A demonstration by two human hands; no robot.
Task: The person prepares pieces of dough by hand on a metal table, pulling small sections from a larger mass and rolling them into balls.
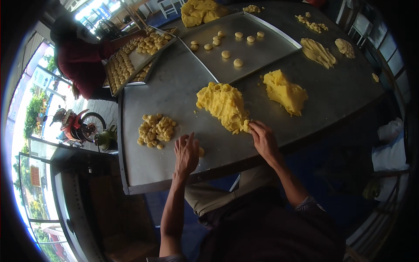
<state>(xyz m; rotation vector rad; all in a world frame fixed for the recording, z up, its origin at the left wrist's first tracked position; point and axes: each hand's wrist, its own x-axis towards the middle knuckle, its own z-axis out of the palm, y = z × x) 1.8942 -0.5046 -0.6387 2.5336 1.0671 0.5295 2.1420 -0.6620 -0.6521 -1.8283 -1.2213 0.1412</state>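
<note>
My right hand [262,139] pinches at the lower right edge of a big, crumbly lump of yellow dough [220,105] on the metal table [176,83]. My left hand [186,155] hovers low over the table, fingers apart and slightly bent. Partly behind it lies a small round dough piece [200,152]. To its left sits a heap of small dough pieces [155,130]. A second yellow lump [284,92] rests to the right of the big one.
Beyond the lumps lies a tray [270,56] with several dough rounds. At back left, a co-worker in red [78,65] reaches over filled trays [124,70]. More dough [201,13] [317,52] sits along the back and right. A motorbike [78,126] stands outside.
</note>
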